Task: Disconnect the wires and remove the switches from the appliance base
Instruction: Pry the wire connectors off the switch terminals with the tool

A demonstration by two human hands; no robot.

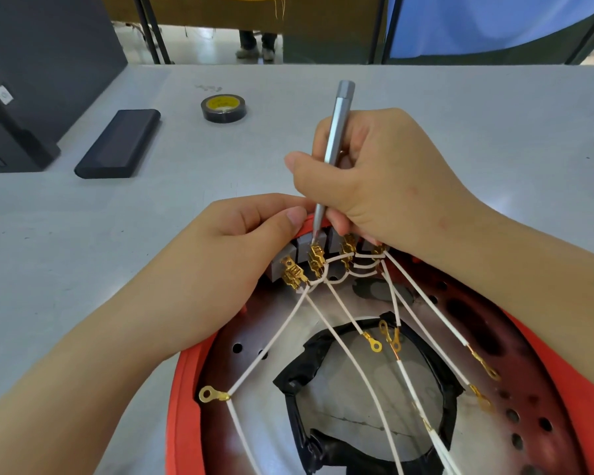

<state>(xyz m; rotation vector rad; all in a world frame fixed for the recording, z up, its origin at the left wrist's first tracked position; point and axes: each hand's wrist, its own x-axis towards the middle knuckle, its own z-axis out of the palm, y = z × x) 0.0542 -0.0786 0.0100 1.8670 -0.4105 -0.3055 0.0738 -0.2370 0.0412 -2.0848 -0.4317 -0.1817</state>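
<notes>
The right hand (384, 180) grips a slim silver tool (333, 145) like a pen, its tip set down on a gold spade connector (315, 258) at the row of grey switches (304, 250). The left hand (227, 258) rests curled on the far rim of the red appliance base (182, 399), thumb beside the tool's tip. White wires (340, 341) fan toward the camera from the connectors, several ending in gold ring terminals (208, 394). On the grey table (477, 108) beyond lie a roll of black tape (223, 108) and a flat black case (119, 142).
</notes>
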